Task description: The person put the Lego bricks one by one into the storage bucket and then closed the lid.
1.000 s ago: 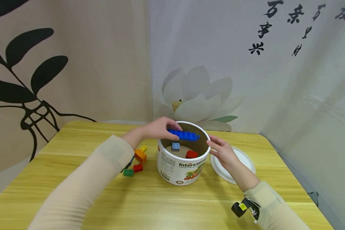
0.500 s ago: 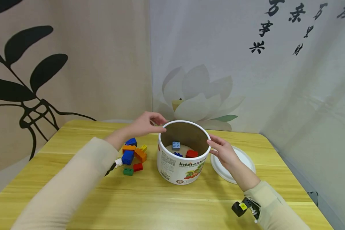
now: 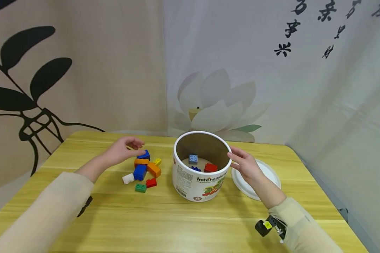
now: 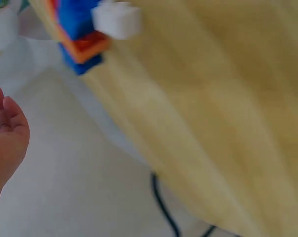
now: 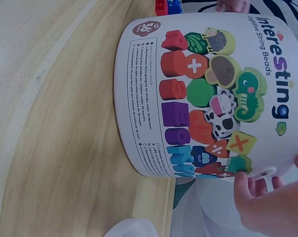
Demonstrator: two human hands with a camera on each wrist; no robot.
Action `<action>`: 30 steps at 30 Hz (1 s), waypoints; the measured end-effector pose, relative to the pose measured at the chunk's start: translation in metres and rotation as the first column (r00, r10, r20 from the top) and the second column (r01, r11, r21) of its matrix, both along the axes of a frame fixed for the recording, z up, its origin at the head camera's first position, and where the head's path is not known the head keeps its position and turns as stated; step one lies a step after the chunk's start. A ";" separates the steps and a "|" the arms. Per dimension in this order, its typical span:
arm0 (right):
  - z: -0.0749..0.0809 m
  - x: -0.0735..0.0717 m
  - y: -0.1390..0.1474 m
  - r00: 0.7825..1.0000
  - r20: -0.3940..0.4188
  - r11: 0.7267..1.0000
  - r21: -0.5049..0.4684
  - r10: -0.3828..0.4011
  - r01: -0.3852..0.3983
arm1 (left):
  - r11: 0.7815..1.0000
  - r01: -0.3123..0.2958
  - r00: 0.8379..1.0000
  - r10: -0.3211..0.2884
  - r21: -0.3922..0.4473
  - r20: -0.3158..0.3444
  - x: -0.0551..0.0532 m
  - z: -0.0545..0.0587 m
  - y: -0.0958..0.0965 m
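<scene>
In the head view my left hand [image 3: 123,151] hovers over the back left of a small pile of toy bricks, fingers loosely bent, holding nothing. A blue brick [image 3: 140,172], an orange brick [image 3: 154,169], a green brick [image 3: 140,188], a red brick [image 3: 151,182] and a white brick [image 3: 128,179] lie there. My right hand [image 3: 248,167] holds the white bucket [image 3: 187,181] at its right rim; the right wrist view shows the thumb [image 5: 242,187] against its printed wall. Inside the bucket are a light blue brick [image 3: 193,159], a red brick [image 3: 210,167] and a partly hidden dark blue piece [image 3: 195,169].
A round white lid [image 3: 269,172] lies on the wooden table [image 3: 164,225], right of the bucket and partly under my right forearm. Behind the table hangs a printed cloth [image 3: 130,70]. The table's back edge runs just past the bucket.
The long blue brick that my left hand held over the bucket has been let go and is now down inside. My left hand has moved left to the pile; my right hand stays put.
</scene>
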State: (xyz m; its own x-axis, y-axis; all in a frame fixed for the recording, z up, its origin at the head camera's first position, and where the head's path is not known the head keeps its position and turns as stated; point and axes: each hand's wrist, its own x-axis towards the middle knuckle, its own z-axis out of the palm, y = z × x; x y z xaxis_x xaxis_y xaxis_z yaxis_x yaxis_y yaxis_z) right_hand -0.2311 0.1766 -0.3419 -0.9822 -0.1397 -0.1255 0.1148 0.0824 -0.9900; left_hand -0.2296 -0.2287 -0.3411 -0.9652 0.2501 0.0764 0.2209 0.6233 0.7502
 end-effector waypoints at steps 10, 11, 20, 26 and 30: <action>0.001 -0.002 -0.002 1.000 0.002 1.000 0.014 -0.002 0.002 | 0.998 -0.070 0.995 0.068 0.012 0.076 0.024 -0.046 -0.034; 0.001 -0.002 -0.002 1.000 0.003 1.000 0.015 -0.001 0.001 | 0.997 -0.077 0.994 0.075 0.015 0.083 0.025 -0.049 -0.036; 0.000 -0.001 -0.002 1.000 0.011 1.000 0.017 -0.002 0.002 | 0.997 -0.056 0.992 0.050 0.047 0.119 0.032 -0.072 -0.043; 0.001 -0.001 -0.002 1.000 0.014 1.000 0.010 -0.003 0.002 | 0.998 -0.039 0.990 0.033 0.042 0.136 0.032 -0.084 -0.041; 0.001 0.000 -0.002 1.000 0.013 1.000 0.008 -0.003 0.003 | 0.999 -0.027 0.990 0.023 0.028 0.142 0.032 -0.088 -0.039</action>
State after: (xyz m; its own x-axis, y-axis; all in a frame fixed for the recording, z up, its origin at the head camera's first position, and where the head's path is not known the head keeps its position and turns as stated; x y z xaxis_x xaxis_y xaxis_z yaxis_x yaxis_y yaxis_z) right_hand -0.2313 0.1748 -0.3406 -0.9809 -0.1359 -0.1390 0.1276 0.0896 -0.9878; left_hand -0.1980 -0.2679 -0.4295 -0.9728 0.2252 -0.0545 0.0955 0.6041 0.7912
